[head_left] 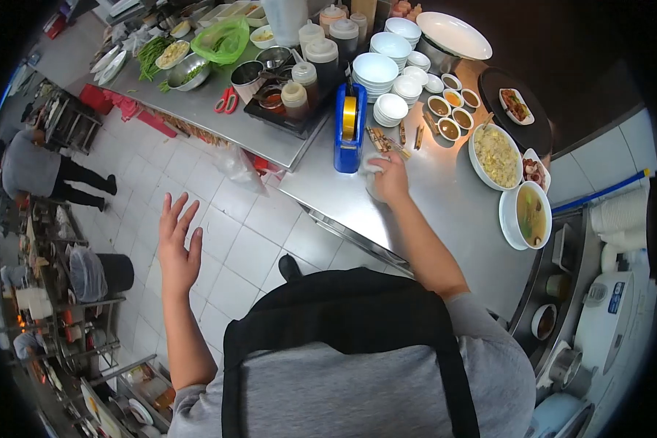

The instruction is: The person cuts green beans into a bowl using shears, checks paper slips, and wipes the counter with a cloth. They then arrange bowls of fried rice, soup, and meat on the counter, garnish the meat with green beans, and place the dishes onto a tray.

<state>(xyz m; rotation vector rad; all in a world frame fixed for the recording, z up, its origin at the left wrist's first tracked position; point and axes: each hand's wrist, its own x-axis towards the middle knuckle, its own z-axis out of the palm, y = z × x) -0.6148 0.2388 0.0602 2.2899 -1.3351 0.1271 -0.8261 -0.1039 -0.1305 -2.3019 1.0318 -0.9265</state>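
Observation:
My right hand [390,177] is closed on a whitish crumpled cloth or tissue [373,166] that rests on the steel counter [438,190]. Just left of it stands a blue tape dispenser [349,142] with a yellow roll. Several wooden clothespins [382,139] lie right beyond my fingers. My left hand [179,244] hangs over the tiled floor, fingers spread, holding nothing.
Stacked white bowls [376,73], small sauce cups [449,129], fried rice [496,157] and a soup bowl [531,215] stand on the counter. Squeeze bottles [321,62] and red scissors [226,100] are further left. Another person [36,164] stands at far left.

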